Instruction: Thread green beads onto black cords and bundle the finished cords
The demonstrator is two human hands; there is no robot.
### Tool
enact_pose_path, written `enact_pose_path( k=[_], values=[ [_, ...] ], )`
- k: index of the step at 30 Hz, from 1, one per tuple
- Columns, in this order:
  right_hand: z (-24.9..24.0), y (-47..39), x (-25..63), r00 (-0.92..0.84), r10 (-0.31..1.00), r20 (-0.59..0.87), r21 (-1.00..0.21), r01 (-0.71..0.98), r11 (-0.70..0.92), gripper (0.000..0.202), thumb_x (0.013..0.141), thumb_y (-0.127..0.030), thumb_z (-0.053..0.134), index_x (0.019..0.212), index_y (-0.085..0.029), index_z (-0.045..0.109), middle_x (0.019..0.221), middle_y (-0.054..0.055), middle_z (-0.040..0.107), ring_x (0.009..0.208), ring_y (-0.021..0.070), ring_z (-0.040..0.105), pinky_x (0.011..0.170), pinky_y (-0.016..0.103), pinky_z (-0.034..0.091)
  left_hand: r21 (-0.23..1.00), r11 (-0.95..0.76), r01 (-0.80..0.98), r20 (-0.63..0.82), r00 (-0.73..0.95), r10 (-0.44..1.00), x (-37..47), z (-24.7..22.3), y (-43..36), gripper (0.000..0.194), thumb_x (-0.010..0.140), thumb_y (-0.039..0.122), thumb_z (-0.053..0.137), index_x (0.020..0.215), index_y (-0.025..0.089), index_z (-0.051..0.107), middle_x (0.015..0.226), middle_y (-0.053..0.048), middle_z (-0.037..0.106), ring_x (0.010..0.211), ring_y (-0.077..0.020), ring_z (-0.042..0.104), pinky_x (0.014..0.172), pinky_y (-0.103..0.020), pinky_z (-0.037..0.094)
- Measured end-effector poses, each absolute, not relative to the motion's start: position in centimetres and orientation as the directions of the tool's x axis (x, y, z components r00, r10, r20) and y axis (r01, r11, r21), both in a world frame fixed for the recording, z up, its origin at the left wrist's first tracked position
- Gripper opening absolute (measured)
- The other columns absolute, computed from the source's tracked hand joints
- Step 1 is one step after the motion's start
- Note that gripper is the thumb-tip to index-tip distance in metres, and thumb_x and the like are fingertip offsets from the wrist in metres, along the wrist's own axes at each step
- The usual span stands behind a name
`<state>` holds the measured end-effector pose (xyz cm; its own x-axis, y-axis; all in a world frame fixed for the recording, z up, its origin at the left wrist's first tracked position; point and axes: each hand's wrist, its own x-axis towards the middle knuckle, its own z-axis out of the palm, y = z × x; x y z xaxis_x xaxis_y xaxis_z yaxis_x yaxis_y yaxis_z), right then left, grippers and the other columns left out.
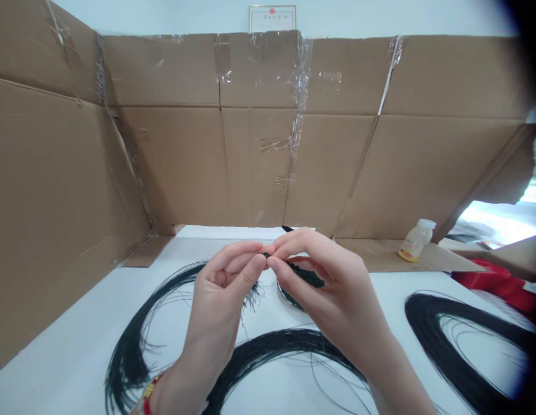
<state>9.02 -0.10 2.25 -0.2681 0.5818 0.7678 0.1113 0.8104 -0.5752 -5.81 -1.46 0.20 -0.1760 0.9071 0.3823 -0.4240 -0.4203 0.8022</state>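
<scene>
1. Everything here goes by the round dish point(289, 301), the one with dark bits in it, partly hidden behind the right hand point(332, 282).
2. The small dark piece point(266, 255) is up off the table point(384, 305), just left of the dish from the head view, right where the fingertips meet.
3. Fingers: both hands have thumb and index pinched in tight, and it looks like they've both got that piece, left hand point(218, 305) from one side, right from the other. Basically no gap.
4. So neither hand is nearer, it's sitting dead between them. The hand-to-hand line runs sideways, left to right. Can't tell the piece's long axis, it's way too tiny and mostly covered.
5. Loose stuff: one dark strand bundle point(129, 346) curves left of the dish, another point(276, 344) arcs on the near side of it, partly behind the forearms, and a third point(441, 340) sits well off to its right.
6. Bottle point(417, 241) is right of the dish and farther back.
</scene>
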Motion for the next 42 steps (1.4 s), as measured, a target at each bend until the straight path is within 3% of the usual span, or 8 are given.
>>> enact_pose_path(
  k=[6,10,14,18,24,27,31,42],
  values=[
    [2.6,0.2,10.1,-0.335,0.604,0.723,-0.572,0.2,0.796,0.011,0.098,-0.019,0.066,0.087,-0.023,0.067,0.086,-0.005,0.071,0.08,0.0097,0.062,0.071,0.022,0.049,0.884,-0.454,-0.11,0.456,-0.004,0.89,-8.2,0.8,-0.9,0.004,0.083,0.03,0.084,0.082,0.031,0.081,0.084,0.005,0.076,0.081,-0.0089,0.067,0.074,-0.014,0.053],
    [2.6,0.4,10.6,-0.353,0.638,0.684,-0.607,0.209,0.767,0.01,0.097,-0.022,0.069,0.087,-0.024,0.068,0.085,-0.007,0.071,0.078,0.0083,0.06,0.069,0.02,0.048,0.846,-0.517,0.132,0.51,0.085,0.856,-9.0,1.4,-1.2,0.007,0.089,0.028,0.077,0.082,0.031,0.079,0.083,0.004,0.072,0.077,-0.0113,0.061,0.069,-0.02,0.048],
    [2.4,0.5,10.6,-0.364,0.713,0.599,-0.678,0.242,0.694,0.007,0.096,-0.024,0.068,0.089,-0.026,0.068,0.083,-0.007,0.066,0.072,0.0077,0.057,0.062,0.018,0.046,0.778,-0.553,0.298,0.571,0.029,0.82,-8.5,1.8,-1.8,0.012,0.091,0.026,0.072,0.081,0.028,0.077,0.081,0.002,0.07,0.079,-0.0145,0.059,0.071,-0.025,0.045],
    [2.3,0.7,10.3,-0.43,0.781,0.452,-0.804,0.183,0.566,0.012,0.098,-0.026,0.064,0.088,-0.025,0.058,0.074,-0.007,0.054,0.059,0.006,0.046,0.049,0.015,0.039,0.804,-0.531,0.269,0.558,-0.03,0.829,-7.9,1.8,-2.1,0.015,0.09,0.026,0.071,0.075,0.026,0.071,0.077,0.004,0.064,0.072,-0.0123,0.056,0.067,-0.024,0.042],
    [2.5,1.4,11.2,-0.593,0.76,0.265,-0.928,0.058,0.369,0.023,0.096,-0.046,0.067,0.107,-0.028,0.057,0.081,-0.004,0.058,0.062,0.0089,0.049,0.044,0.015,0.042,0.871,-0.462,0.166,0.475,-0.043,0.879,-8.4,1.3,-1.7,0.02,0.092,0.029,0.067,0.073,0.024,0.065,0.071,0.005,0.057,0.069,-0.0115,0.051,0.063,-0.023,0.038],
    [2.7,1.7,12.0,-0.575,0.765,0.292,-0.911,0.078,0.406,0.022,0.098,-0.045,0.065,0.096,-0.023,0.06,0.066,-0.007,0.048,0.056,0.0059,0.039,0.045,0.015,0.03,0.88,-0.457,0.132,0.47,-0.091,0.878,-8.7,1.2,-1.5,0.019,0.095,0.029,0.063,0.076,0.025,0.063,0.071,0.004,0.056,0.073,-0.013,0.051,0.068,-0.025,0.038],
    [2.9,1.8,12.4,-0.51,0.786,0.35,-0.89,0.08,0.448,0.025,0.096,-0.037,0.069,0.081,-0.019,0.058,0.065,-0.007,0.043,0.057,0.0058,0.034,0.05,0.019,0.027,0.886,-0.448,0.122,0.457,-0.07,0.887,-8.9,1.2,-1.5,0.018,0.096,0.031,0.062,0.079,0.025,0.062,0.071,0.004,0.055,0.073,-0.0142,0.05,0.07,-0.027,0.037],
    [3.1,2.1,12.4,-0.482,0.808,0.339,-0.889,0.118,0.443,0.022,0.092,-0.034,0.072,0.08,-0.019,0.061,0.062,-0.007,0.035,0.057,0.0083,0.029,0.051,0.024,0.022,0.862,-0.447,0.239,0.468,-0.034,0.883,-8.0,1.6,-2.0,0.025,0.096,0.037,0.062,0.075,0.024,0.061,0.072,0.003,0.055,0.068,-0.014,0.053,0.065,-0.025,0.042]
  ],
)
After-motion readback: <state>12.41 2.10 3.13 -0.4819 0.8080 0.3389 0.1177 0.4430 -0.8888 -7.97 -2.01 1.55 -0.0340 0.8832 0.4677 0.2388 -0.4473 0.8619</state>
